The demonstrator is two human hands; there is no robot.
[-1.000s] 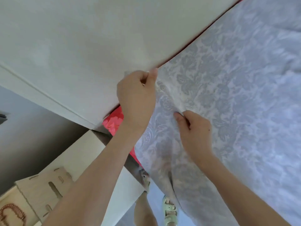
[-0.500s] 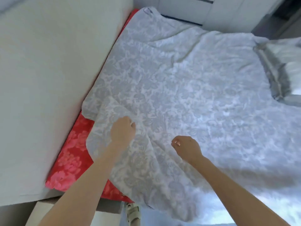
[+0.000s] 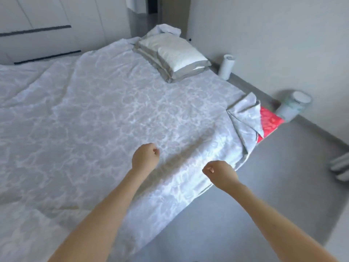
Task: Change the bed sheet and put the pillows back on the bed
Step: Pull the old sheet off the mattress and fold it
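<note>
Head view. The left hand (image 3: 145, 156) is held over the bed sheet (image 3: 113, 114), its fingers curled into a fist with the thumb against them, gripping nothing. The right hand (image 3: 220, 173) is raised over the near edge of the bed, also curled on itself and empty. The two hands are apart, and neither can be seen to touch the cloth. A soft shadow lies on the sheet between them.

The sheet, pale with a faint floral pattern, is spread wrinkled across the bed and drapes over the near side toward the grey floor (image 3: 245, 214). At the right-hand corner it is bunched into a folded flap (image 3: 245, 118), which exposes a red flowered layer (image 3: 271, 121) beneath; whether this is mattress or a second sheet cannot be told.

Two pillows (image 3: 173, 53), white with grey borders, lie stacked on the sheet at the far corner, with a crumpled white cloth (image 3: 166, 29) just behind them.

White cabinet fronts (image 3: 47, 25) with dark strips stand beyond the bed. A plain wall (image 3: 264, 35) closes the right side. A white cylinder (image 3: 226, 67) and a blurred, white-lidded container (image 3: 294, 104) stand on the floor against it.

Pale objects (image 3: 340, 167) at the right edge are cut off and unidentifiable. The left side of the bed runs out of view.
</note>
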